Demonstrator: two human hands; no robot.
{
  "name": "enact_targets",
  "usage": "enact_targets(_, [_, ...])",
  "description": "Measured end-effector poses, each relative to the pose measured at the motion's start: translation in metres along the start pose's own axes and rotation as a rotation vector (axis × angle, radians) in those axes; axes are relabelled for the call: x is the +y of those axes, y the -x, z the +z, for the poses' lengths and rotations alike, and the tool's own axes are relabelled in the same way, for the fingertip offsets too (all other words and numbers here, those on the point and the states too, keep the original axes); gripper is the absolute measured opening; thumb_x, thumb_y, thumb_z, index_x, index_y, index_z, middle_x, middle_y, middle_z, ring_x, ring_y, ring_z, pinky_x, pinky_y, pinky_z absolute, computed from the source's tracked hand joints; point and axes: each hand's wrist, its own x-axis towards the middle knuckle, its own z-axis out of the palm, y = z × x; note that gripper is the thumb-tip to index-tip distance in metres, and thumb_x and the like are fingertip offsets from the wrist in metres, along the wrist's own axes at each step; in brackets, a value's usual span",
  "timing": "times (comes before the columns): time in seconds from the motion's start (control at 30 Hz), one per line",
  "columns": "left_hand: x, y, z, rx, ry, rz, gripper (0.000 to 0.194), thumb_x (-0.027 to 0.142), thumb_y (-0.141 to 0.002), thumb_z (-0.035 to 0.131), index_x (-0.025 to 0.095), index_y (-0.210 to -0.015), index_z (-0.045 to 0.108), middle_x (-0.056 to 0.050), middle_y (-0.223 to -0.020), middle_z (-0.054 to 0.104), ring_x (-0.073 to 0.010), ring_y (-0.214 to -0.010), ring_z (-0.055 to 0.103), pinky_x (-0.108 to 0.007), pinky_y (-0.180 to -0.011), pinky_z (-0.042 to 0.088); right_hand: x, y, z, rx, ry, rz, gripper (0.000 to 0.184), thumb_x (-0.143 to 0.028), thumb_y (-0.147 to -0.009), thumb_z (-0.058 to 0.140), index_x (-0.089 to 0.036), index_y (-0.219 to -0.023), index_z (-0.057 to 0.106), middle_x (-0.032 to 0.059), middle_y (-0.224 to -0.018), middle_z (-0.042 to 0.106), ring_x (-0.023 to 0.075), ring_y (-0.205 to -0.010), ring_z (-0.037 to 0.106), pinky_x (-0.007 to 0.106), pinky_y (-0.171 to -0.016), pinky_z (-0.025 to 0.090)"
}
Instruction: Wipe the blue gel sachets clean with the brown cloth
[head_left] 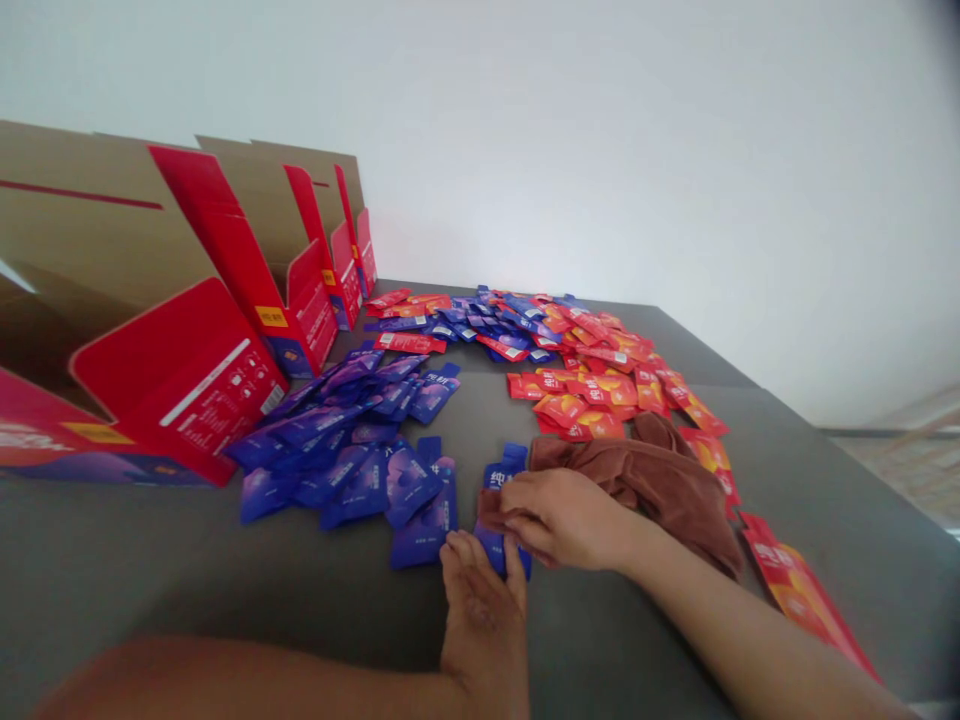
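A blue pouch (493, 545) lies flat on the dark table in front of me. My right hand (562, 515) is closed on a bunched corner of a brown cloth (660, 485) and presses it against the pouch's face. The rest of the cloth spreads to the right, partly under my forearm. At the pouch's lower edge my left hand (480, 590) rests with fingers stretched out and thumb apart, its fingertips touching the pouch. My hands cover part of the pouch's print. Just left of it, a heap of blue pouches (352, 440) overlaps loosely.
Open red cartons (217, 380) with brown insides stand in a row along the left. Red pouches (592, 390) lie in a pile beyond the cloth. Mixed red and blue pouches (487, 320) lie at the back. One red pouch (802, 590) is near the table's right edge.
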Motion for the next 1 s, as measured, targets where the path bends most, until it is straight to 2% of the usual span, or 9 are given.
enact_targets(0.07, [0.000, 0.000, -0.001, -0.018, 0.015, -0.003, 0.045, 0.004, -0.073, 0.039, 0.021, -0.109, 0.060, -0.021, -0.100, 0.067, -0.0282, -0.095, 0.061, -0.046, -0.083, 0.048, -0.001, 0.000, 0.000, -0.008, 0.001, -0.007, 0.013, -0.025, -0.087, 0.043, -0.019, -0.086, 0.055, 0.0022, -0.081, 0.060, 0.0138, -0.076, 0.052, 0.024, -0.062, 0.029])
enact_targets(0.23, [-0.002, -0.001, -0.003, -0.001, -0.080, 0.030, 0.051, 0.000, -0.069, 0.042, 0.020, -0.113, 0.057, -0.022, -0.098, 0.067, -0.0289, -0.093, 0.062, -0.045, -0.080, 0.050, 0.021, -0.003, 0.001, 0.066, 0.063, 0.151, 0.014, -0.023, -0.087, 0.042, -0.018, -0.078, 0.052, 0.0016, -0.076, 0.059, 0.0126, -0.069, 0.051, 0.023, -0.061, 0.029])
enact_targets(0.33, [-0.001, -0.001, -0.003, 0.017, -0.129, 0.038, 0.052, -0.001, -0.068, 0.043, 0.021, -0.113, 0.057, -0.021, -0.096, 0.068, -0.0285, -0.091, 0.062, -0.046, -0.079, 0.050, 0.026, -0.003, 0.001, 0.071, 0.081, 0.179, 0.013, -0.022, -0.087, 0.042, -0.018, -0.078, 0.051, 0.0013, -0.074, 0.058, 0.0121, -0.067, 0.050, 0.023, -0.061, 0.028])
enact_targets(0.53, [-0.001, -0.001, -0.004, -0.013, -0.124, 0.042, 0.048, 0.005, -0.068, 0.046, 0.023, -0.111, 0.059, -0.021, -0.096, 0.068, -0.0295, -0.091, 0.062, -0.045, -0.079, 0.050, 0.007, -0.001, 0.000, 0.013, 0.053, -0.012, 0.015, -0.026, -0.089, 0.041, -0.019, -0.087, 0.054, 0.0018, -0.081, 0.060, 0.0130, -0.073, 0.052, 0.024, -0.062, 0.029])
enact_targets(0.6, [-0.002, -0.001, -0.005, -0.026, -0.121, 0.036, 0.047, 0.006, -0.069, 0.046, 0.024, -0.112, 0.058, -0.020, -0.097, 0.068, -0.0289, -0.091, 0.062, -0.045, -0.080, 0.049, 0.010, -0.002, 0.000, 0.016, 0.049, -0.003, 0.015, -0.027, -0.089, 0.041, -0.019, -0.088, 0.054, 0.0022, -0.082, 0.060, 0.0135, -0.075, 0.052, 0.024, -0.063, 0.029])
enact_targets(0.77, [-0.002, 0.000, -0.004, 0.028, -0.177, 0.049, 0.050, 0.003, -0.068, 0.047, 0.021, -0.113, 0.057, -0.021, -0.095, 0.069, -0.0288, -0.090, 0.063, -0.046, -0.078, 0.050, 0.032, -0.004, -0.002, 0.047, 0.077, 0.148, 0.018, -0.027, -0.091, 0.039, -0.017, -0.083, 0.052, 0.0031, -0.078, 0.060, 0.0134, -0.072, 0.052, 0.024, -0.064, 0.030])
enact_targets(0.87, [-0.001, 0.000, -0.003, 0.022, -0.139, 0.041, 0.051, 0.000, -0.068, 0.044, 0.021, -0.113, 0.057, -0.020, -0.095, 0.069, -0.0275, -0.090, 0.063, -0.046, -0.078, 0.051, 0.025, -0.003, -0.003, 0.041, 0.105, 0.099, 0.020, -0.029, -0.091, 0.038, -0.018, -0.084, 0.053, 0.0036, -0.080, 0.060, 0.0137, -0.071, 0.052, 0.024, -0.062, 0.029])
enact_targets(1.0, [-0.001, 0.000, -0.003, 0.015, 0.001, 0.017, 0.049, -0.003, -0.068, 0.040, 0.017, -0.109, 0.060, -0.024, -0.096, 0.067, -0.0294, -0.092, 0.062, -0.048, -0.080, 0.049, 0.009, -0.001, -0.002, -0.003, 0.092, -0.031, 0.017, -0.028, -0.090, 0.039, -0.019, -0.090, 0.053, 0.0030, -0.084, 0.059, 0.0138, -0.074, 0.052, 0.025, -0.062, 0.029])
